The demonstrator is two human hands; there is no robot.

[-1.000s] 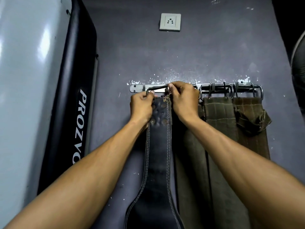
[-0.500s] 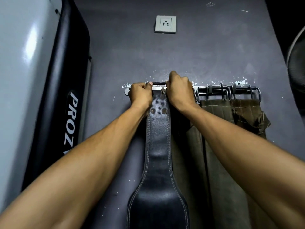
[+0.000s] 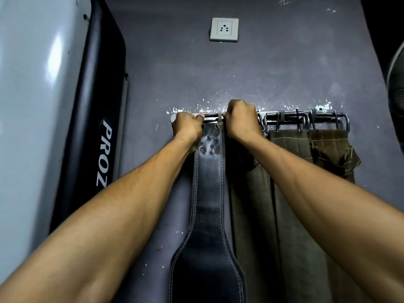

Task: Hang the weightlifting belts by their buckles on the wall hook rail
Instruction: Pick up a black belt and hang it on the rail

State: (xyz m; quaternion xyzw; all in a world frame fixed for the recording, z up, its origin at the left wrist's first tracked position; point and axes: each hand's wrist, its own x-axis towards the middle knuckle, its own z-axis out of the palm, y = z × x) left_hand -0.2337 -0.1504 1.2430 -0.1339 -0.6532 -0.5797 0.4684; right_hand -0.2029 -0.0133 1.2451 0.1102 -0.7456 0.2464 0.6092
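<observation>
A grey-and-black machine (image 3: 65, 106) fills the frame's left. At centre, the left hand (image 3: 188, 127) and right hand (image 3: 241, 123) each grip the black belt (image 3: 208, 193) by its buckle (image 3: 213, 118) at the hook rail (image 3: 323, 114). Olive belts (image 3: 306, 149) hang at right.

Two bare forearms entering from the lower corners, no sleeves, left hand (image 3: 187, 127) and right hand (image 3: 241, 122) ungloved, no rings showing

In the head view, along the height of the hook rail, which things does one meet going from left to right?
Gym machine → left hand → black belt → right hand → green belts.
</observation>
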